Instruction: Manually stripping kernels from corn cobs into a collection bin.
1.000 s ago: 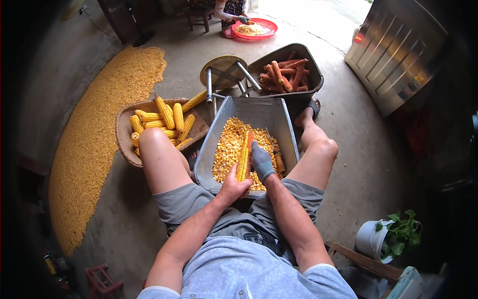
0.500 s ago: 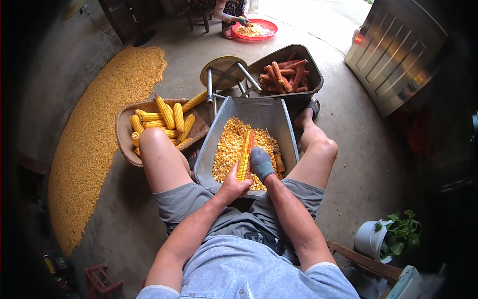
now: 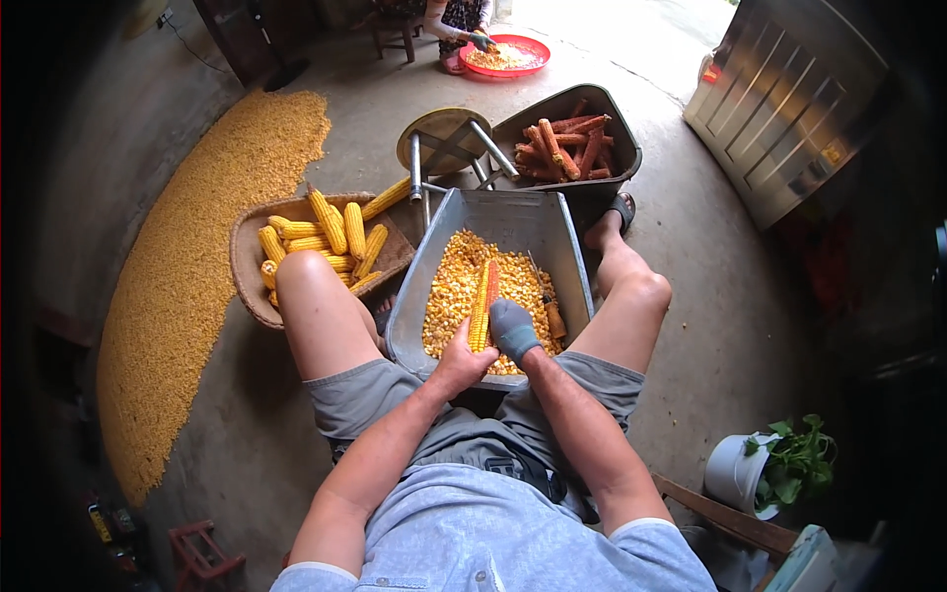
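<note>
left hand (image 3: 462, 357) fingers closed on cob (image 3: 481, 306) | right hand (image 3: 513, 331) gloved, wrapped on cob | advice: keep cob over tub (image 3: 493, 217), strip downward

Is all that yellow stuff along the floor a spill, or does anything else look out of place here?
The broad band of loose yellow kernels lies on the bare concrete floor at the left, spread evenly rather than scattered. One yellow corn cob sticks out over the brown basket's rim. Otherwise nothing stands out.
</note>
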Tool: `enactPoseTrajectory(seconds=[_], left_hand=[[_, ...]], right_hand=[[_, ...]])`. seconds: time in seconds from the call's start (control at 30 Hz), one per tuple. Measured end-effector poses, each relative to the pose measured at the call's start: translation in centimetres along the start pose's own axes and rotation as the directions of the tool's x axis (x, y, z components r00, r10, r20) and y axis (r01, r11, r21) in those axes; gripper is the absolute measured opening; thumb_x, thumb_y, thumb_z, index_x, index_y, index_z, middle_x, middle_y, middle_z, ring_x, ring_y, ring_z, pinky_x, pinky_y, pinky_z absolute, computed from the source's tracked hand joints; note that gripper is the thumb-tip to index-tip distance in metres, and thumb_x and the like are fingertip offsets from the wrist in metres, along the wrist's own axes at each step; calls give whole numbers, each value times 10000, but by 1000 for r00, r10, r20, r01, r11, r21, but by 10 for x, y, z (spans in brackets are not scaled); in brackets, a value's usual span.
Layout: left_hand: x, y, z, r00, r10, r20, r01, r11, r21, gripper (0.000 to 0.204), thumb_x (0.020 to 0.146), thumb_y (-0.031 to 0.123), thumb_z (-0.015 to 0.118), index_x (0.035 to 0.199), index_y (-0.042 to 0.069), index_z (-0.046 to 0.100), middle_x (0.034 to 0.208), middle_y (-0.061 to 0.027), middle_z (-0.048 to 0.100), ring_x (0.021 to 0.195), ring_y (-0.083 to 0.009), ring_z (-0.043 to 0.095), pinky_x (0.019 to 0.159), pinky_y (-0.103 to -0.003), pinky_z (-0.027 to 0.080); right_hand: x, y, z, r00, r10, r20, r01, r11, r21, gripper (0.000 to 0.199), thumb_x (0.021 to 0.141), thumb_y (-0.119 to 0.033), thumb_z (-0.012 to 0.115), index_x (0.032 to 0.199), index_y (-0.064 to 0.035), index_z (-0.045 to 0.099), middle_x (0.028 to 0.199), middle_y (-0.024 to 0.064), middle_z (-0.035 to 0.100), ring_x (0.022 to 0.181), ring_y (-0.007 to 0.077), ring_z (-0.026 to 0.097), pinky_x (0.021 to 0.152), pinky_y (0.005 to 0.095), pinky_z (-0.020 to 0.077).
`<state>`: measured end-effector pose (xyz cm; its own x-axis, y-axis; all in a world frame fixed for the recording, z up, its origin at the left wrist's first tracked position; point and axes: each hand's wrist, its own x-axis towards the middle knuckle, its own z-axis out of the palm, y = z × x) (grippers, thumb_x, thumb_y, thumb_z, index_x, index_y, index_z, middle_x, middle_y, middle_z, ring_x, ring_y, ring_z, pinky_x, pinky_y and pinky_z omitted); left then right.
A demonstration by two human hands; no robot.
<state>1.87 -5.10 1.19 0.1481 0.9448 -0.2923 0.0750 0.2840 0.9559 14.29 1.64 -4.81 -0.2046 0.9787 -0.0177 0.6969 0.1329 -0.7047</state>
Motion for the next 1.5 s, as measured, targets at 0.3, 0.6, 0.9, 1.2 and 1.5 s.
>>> enactPoseTrajectory(seconds=[0.3,0.6,0.9,1.2,1.5], left_hand=[[6,-5,4,987,116,-114,-132,981,-141,753,758,54,667,1386,-25,260,1008,-71,578,820,-125,589,679,-246,493],[-2,13,0,1000,-22,18,23,999,-33,754,721,87,681,1368,30,298,888,-38,566,644,-99,544,514,-237,440],[-1,18,1,991,-125,53,134,966,-221,614,741,81,683,1264,52,361,731,-20,523,430,-89,455,359,-229,337],[-4,23,-2,990,-133,49,137,986,-96,535,728,104,697,1174,74,404,728,-2,508,457,-85,454,368,-226,331],[2,13,-5,992,-125,32,129,965,-229,773,716,76,696,1363,64,273,736,-26,538,469,-86,462,386,-237,349]], right_hand=[[-1,-10,-1,943,252,218,-332,664,670,556,903,-470,490,873,70,619,753,191,643,674,267,630,583,368,466],[-14,-20,-10,986,160,37,-164,948,274,443,893,-410,455,876,13,584,864,283,618,834,461,591,740,492,462],[-11,-8,-8,990,141,-13,-118,876,468,388,910,-347,474,892,22,592,832,234,633,766,360,620,681,415,475],[-20,-24,-18,989,98,113,-135,909,394,441,860,-390,518,922,44,570,811,273,614,765,397,620,702,444,478],[-19,-30,-23,981,157,112,-193,815,547,395,861,-362,531,929,26,563,805,226,620,723,323,621,669,397,482]])
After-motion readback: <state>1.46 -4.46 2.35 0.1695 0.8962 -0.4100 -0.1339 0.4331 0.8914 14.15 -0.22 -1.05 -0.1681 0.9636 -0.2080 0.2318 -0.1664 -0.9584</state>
